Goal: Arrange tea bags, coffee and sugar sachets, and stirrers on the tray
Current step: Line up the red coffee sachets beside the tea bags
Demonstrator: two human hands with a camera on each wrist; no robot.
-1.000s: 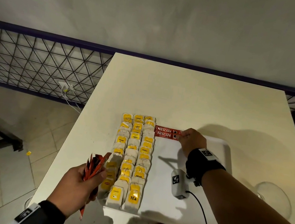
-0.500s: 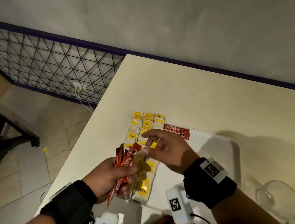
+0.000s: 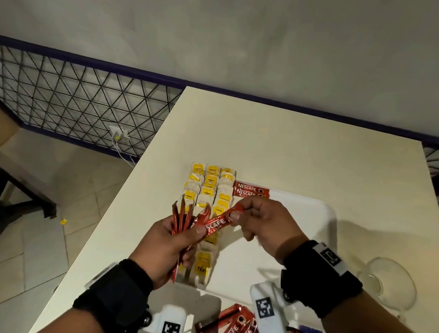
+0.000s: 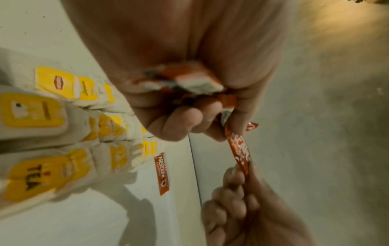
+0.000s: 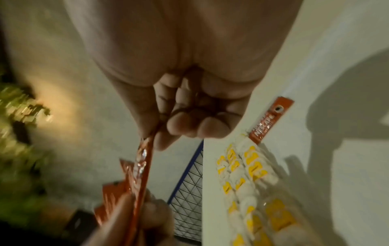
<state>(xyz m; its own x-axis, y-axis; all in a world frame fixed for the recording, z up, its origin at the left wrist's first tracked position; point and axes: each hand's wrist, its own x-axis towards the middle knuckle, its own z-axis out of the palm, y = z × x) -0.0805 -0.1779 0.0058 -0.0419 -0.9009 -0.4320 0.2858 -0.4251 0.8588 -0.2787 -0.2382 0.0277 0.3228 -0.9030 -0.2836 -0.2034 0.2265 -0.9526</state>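
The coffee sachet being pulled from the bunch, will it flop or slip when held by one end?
Coffee sachet spans between right hand and left hand nearly straight, so probably fairly stiff. Its wrapper looks glossy, so possibly slippery. Thin, so likely light.

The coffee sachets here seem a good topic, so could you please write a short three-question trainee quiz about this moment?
1. True or false: the right hand pinches one end of a coffee sachet that the left hand also holds.
2. How many coffee sachets already lie flat on the tray? A) none B) two C) five
3. Fill in: the rows of tea bags fill the tray's ____ side, as seen in the head view.

Key: 1 true; 2 B, the placed sachets lie at the far edge beside the tea bags; 3 left.
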